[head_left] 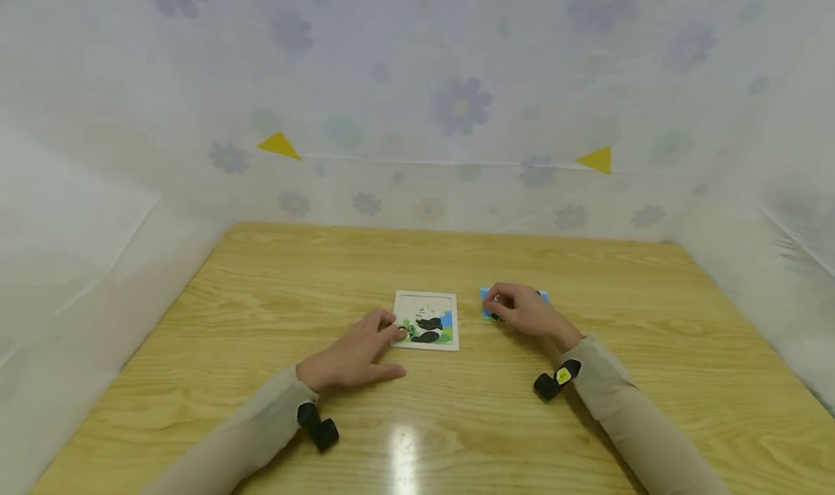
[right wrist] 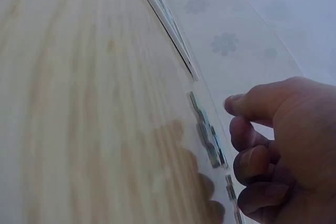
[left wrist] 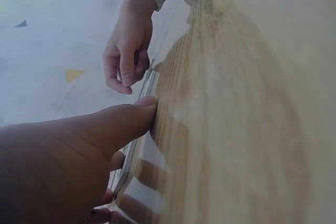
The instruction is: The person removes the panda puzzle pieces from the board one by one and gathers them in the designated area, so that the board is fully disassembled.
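Where fingers rest, panda puzzle (head_left: 426,320), white-framed, square.

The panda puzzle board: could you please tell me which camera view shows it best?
The head view: the panda puzzle board lies face up, its picture readable, the left hand touching its left edge. Both wrist views show it only edge-on as a thin strip, so the picture cannot be made out.

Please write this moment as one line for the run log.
left hand: rests on panda puzzle board edge | right hand: over loose puzzle pieces, grip unclear | surface: wooden table
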Demonstrator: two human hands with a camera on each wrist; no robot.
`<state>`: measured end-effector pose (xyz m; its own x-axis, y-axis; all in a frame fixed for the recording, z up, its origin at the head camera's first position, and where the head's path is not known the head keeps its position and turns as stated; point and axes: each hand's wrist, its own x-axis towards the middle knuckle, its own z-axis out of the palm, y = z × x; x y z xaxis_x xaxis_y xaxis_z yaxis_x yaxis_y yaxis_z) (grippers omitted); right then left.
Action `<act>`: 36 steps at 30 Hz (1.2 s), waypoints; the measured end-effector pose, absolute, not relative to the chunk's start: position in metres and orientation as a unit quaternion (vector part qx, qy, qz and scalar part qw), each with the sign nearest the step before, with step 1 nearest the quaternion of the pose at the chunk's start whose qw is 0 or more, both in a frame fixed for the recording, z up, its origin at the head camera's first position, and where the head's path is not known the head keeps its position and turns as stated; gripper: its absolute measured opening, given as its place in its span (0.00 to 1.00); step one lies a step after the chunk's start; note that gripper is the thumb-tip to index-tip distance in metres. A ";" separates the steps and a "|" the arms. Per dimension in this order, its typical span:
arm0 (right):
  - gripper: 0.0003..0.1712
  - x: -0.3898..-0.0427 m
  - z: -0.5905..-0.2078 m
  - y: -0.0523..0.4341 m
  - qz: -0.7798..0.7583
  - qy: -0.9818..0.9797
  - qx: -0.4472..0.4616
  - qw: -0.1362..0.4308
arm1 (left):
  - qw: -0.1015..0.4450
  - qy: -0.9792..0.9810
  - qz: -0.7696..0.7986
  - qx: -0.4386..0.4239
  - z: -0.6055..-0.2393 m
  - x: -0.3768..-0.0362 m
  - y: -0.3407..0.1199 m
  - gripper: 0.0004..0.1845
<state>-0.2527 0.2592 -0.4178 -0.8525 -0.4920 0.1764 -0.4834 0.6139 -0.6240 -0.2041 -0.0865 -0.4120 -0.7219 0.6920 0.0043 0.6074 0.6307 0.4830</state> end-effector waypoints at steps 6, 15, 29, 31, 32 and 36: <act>0.05 -0.257 -0.417 0.244 -0.355 0.893 -0.277 0.020 | 0.091 0.901 0.226 0.360 -0.412 -0.204 -0.086 0.31; 0.05 -0.260 -0.417 0.225 -0.371 0.880 -0.293 0.045 | 0.087 0.902 0.221 0.359 -0.412 -0.203 -0.086 0.30; 0.05 -0.269 -0.417 0.187 -0.372 0.866 -0.324 0.079 | 0.078 0.899 0.224 0.368 -0.412 -0.204 -0.086 0.30; 0.08 -0.269 -0.417 0.181 -0.366 0.863 -0.339 0.081 | 0.080 0.899 0.223 0.368 -0.412 -0.204 -0.086 0.29; 0.09 -0.270 -0.417 0.178 -0.362 0.862 -0.346 0.081 | 0.080 0.899 0.222 0.369 -0.412 -0.204 -0.086 0.29; 0.19 -0.271 -0.416 0.170 -0.336 0.868 -0.355 0.086 | 0.076 0.899 0.221 0.370 -0.412 -0.204 -0.086 0.29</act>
